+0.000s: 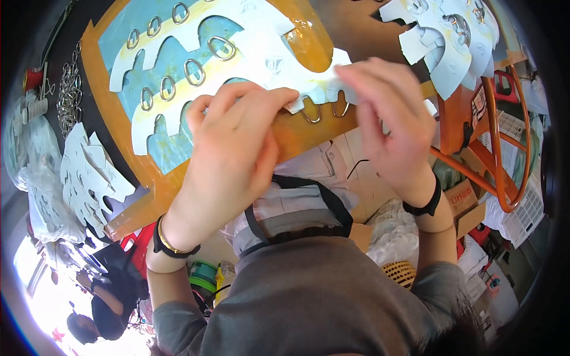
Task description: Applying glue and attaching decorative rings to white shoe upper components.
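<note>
In front of me a white scalloped strip (270, 62) with yellowish smears lies on a board (175, 142) covered in blue sheet and brown tape. Metal D-rings (195, 72) sit along its notched edge, and one D-ring (311, 110) hangs at its near edge. My left hand (234, 136) is closed, its finger and thumb tips pressed on a small tab beside that ring; the exact grip is partly hidden. Over the strip's right end is my right hand (392, 118), fingers stretched and thumb apart, fingertips at the tab there. Behind it lies another white scalloped strip (178, 38) with rings.
A heap of metal rings (69, 95) and loose white cut pieces (89, 175) lie at the left. More white pieces with rings (451, 41) lie at the far right. An orange tubular frame (499, 154) stands at the right. A person (107, 302) is at lower left.
</note>
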